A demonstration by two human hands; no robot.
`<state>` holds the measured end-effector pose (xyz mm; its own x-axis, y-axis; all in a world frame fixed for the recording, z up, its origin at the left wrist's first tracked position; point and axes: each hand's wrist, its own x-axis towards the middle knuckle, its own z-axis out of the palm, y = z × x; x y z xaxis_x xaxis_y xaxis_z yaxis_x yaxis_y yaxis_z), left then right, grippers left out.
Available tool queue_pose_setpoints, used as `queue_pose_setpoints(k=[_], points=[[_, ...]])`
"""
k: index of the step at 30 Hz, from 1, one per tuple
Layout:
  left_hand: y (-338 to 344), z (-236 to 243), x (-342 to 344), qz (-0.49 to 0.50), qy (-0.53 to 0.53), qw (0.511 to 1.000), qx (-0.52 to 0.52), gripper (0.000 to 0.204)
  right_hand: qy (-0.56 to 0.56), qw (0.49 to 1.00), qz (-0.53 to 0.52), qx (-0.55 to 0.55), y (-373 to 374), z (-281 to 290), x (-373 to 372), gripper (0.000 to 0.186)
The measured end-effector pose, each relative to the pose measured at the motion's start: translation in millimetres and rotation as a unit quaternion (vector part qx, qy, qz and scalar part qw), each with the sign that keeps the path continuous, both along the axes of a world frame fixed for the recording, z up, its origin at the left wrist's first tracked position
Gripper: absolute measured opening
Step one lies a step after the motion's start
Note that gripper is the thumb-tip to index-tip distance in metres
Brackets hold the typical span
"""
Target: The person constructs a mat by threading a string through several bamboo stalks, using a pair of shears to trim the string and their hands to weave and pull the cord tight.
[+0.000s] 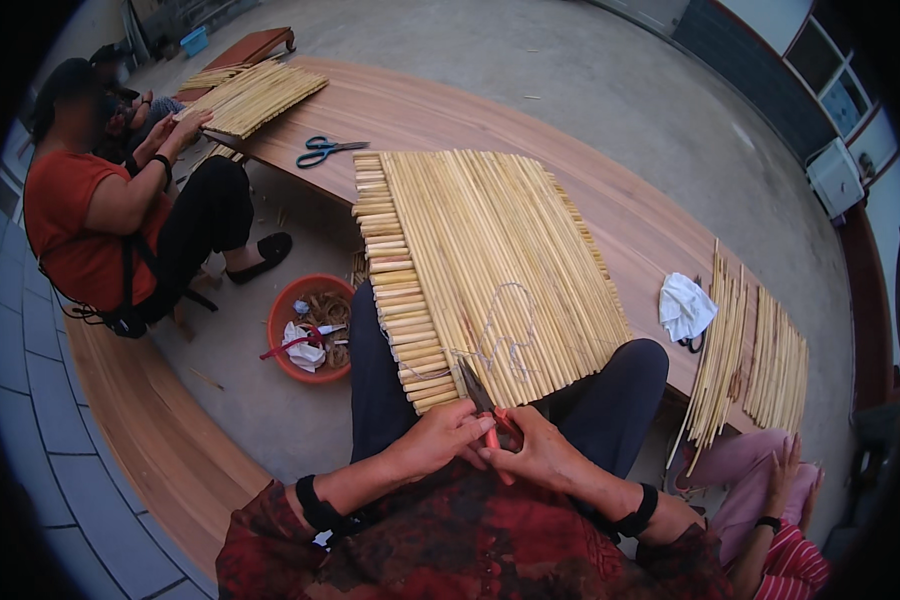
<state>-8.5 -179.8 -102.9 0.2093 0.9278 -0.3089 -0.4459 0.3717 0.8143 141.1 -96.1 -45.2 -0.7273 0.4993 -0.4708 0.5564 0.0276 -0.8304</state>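
A mat of straw-coloured stalks (480, 260) slopes from the table edge down over my lap, with short stalk ends along its left side. Loose thin thread (510, 345) lies tangled on its lower part. Both my hands meet at the mat's near edge around a tool with orange handles and pointed dark jaws (478, 392); I cannot tell whether it is pliers or scissors. My left hand (435, 440) pinches at one handle, and my right hand (542, 450) is closed around the other. The jaw tips lie against the stalks, beside the thread.
Teal-handled scissors (322, 150) lie on the long wooden table (425, 110). A white cloth (686, 306) and loose stalks (715, 350) are at the right. An orange basin (282, 368) of scraps stands at floor level, left. A co-worker (95, 200) handles another mat (255, 97); another person's hands (785, 480) are lower right.
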Motion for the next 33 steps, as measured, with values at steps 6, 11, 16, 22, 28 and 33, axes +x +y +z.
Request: queue_pose_setpoints(k=[6, 11, 16, 22, 28, 33], points=[[6.6, 3.6, -6.3, -0.005, -0.009, 1.000, -0.020, 0.027, -0.025, 1.000, -0.009, 0.006, 3.9, -7.1, -2.6, 0.052], [11.5, 1.1, -9.7, -0.016, -0.001, 1.000, -0.014, 0.027, -0.044, 0.998, 0.002, 0.041, 6.4, -12.6, -3.8, 0.044], [14.4, 0.2, -13.7, -0.027, 0.063, 0.997, -0.028, 0.027, -0.072, 0.997, 0.010, 0.036, 8.7, -9.1, -6.9, 0.045], [16.3, 5.0, -16.5, -0.051, 0.121, 0.989, -0.066, 0.030, -0.149, 0.984, 0.011, -0.094, 14.3, 5.7, -20.3, 0.043], [7.8, 10.8, -25.3, -0.031, 0.151, 0.986, -0.054, 0.027, -0.028, 0.997, -0.073, 0.002, 1.9, -39.7, -19.5, 0.044], [-10.0, 17.6, -44.7, 0.044, 0.120, 0.990, -0.060, 0.021, -0.007, 0.997, -0.065, 0.048, -0.1, -37.7, -17.6, 0.043]])
